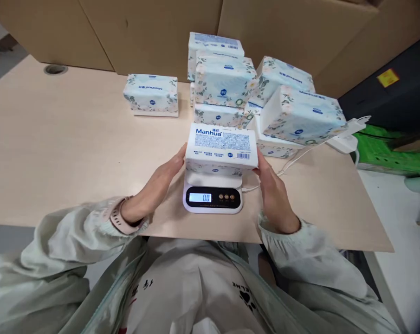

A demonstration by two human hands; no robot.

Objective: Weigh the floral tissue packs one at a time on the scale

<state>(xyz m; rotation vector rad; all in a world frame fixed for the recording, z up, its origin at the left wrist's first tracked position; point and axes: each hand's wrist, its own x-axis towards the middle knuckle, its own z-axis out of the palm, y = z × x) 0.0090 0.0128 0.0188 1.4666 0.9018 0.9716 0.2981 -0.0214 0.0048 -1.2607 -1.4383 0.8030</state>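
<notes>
Between my two hands is a white and blue tissue pack, printed side up, held level at or just above the plate of a white digital kitchen scale. My left hand presses its fingers on the pack's left end, and my right hand grips the right end. The scale's lit display reads 0.0. Most of the weighing plate is hidden under the pack, so I cannot tell whether they touch.
Behind the scale, several floral tissue packs are piled up, with more stacked at the right. A single pack lies at the left. A white cable runs from a power strip. Cardboard boxes line the table's back edge.
</notes>
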